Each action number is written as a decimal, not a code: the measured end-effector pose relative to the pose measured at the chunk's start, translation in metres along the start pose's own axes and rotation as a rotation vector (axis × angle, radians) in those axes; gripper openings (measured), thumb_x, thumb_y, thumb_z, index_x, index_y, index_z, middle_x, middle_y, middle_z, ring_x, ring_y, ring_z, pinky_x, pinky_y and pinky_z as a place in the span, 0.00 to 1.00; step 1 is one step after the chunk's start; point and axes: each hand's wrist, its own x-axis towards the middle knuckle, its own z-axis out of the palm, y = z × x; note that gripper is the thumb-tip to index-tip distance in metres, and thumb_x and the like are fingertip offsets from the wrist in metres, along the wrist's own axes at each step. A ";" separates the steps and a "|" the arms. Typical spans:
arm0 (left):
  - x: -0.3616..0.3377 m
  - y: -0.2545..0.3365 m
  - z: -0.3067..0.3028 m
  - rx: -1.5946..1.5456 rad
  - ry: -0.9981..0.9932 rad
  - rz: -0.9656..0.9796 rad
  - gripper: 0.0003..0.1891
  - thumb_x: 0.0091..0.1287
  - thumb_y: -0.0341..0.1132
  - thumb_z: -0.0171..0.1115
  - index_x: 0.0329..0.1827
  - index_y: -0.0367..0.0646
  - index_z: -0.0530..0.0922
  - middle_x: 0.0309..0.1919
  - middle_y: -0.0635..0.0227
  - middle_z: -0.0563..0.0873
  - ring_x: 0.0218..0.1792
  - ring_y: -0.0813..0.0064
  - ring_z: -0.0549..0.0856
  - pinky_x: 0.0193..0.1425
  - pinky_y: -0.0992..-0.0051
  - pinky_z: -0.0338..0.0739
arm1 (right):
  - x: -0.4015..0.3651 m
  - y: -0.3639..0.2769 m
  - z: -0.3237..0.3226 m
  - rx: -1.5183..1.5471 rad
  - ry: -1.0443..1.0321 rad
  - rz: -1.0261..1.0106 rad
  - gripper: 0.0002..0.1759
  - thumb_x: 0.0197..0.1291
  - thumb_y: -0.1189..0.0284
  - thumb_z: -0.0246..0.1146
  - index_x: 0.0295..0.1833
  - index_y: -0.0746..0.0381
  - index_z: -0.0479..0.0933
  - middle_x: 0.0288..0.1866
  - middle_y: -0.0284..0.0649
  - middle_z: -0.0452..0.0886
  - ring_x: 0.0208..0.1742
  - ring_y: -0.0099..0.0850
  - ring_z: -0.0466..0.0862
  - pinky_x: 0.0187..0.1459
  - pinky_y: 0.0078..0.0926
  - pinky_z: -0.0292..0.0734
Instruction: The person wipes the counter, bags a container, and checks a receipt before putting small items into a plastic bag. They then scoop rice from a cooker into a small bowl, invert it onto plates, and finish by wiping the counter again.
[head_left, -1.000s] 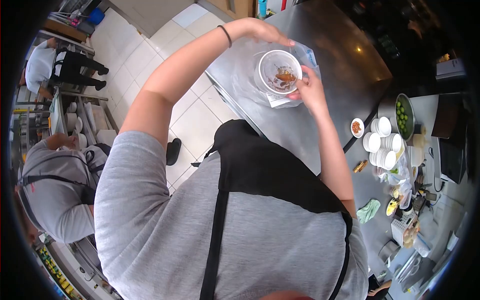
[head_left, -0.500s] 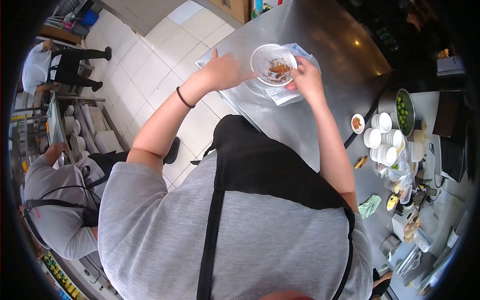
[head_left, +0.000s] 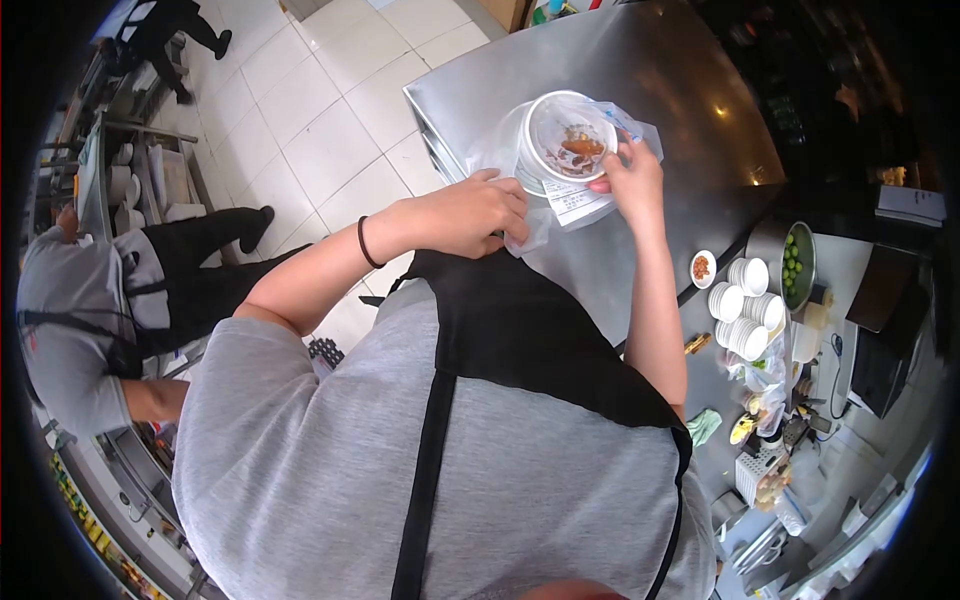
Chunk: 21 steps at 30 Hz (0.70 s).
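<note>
Gripping crinkly clear bag [head_left: 520,225], left hand [head_left: 480,212], round white bowl [head_left: 567,135]

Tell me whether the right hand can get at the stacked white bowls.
Probably yes: the right hand touches the bag beside the container, and only bare counter lies between it and the stacked white bowls.

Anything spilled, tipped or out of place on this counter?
Nothing stands out: the bowl sits upright in the plastic bag, left hand gripping the bag, right hand at its edge, no spill on the counter.
</note>
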 end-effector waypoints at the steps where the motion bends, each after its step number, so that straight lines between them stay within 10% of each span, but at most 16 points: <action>1: -0.001 0.000 0.002 -0.006 0.005 -0.003 0.09 0.47 0.24 0.62 0.32 0.44 0.79 0.39 0.66 0.78 0.51 0.66 0.71 0.59 0.63 0.62 | -0.001 0.000 0.000 0.007 0.014 0.002 0.24 0.54 0.81 0.50 0.59 0.73 0.63 0.46 0.49 0.79 0.26 0.30 0.84 0.25 0.18 0.80; 6: -0.005 0.009 0.007 0.040 0.032 -0.017 0.11 0.45 0.21 0.60 0.31 0.44 0.77 0.32 0.69 0.75 0.43 0.67 0.71 0.53 0.67 0.65 | -0.001 0.008 -0.002 0.005 0.025 0.008 0.22 0.55 0.79 0.53 0.58 0.72 0.65 0.46 0.48 0.79 0.25 0.33 0.84 0.26 0.22 0.79; 9: -0.005 0.015 -0.001 0.080 0.054 -0.078 0.10 0.44 0.20 0.58 0.30 0.43 0.74 0.30 0.68 0.74 0.42 0.67 0.71 0.48 0.69 0.68 | -0.004 0.010 -0.008 -0.551 0.166 -0.250 0.16 0.52 0.76 0.59 0.47 0.65 0.71 0.41 0.45 0.80 0.31 0.42 0.83 0.31 0.36 0.77; 14: 0.006 0.023 -0.029 0.218 0.295 0.045 0.09 0.46 0.19 0.54 0.29 0.42 0.74 0.29 0.66 0.73 0.38 0.66 0.75 0.36 0.67 0.71 | -0.013 -0.026 -0.011 -0.895 0.720 -0.646 0.19 0.41 0.77 0.66 0.43 0.57 0.73 0.41 0.39 0.75 0.37 0.41 0.77 0.41 0.37 0.71; 21: 0.082 0.029 -0.080 0.043 0.800 -0.021 0.13 0.48 0.19 0.53 0.38 0.41 0.74 0.39 0.60 0.79 0.38 0.54 0.78 0.37 0.63 0.73 | 0.002 -0.068 -0.033 -0.398 0.321 -0.630 0.08 0.45 0.74 0.62 0.34 0.61 0.76 0.29 0.45 0.78 0.34 0.44 0.78 0.37 0.39 0.73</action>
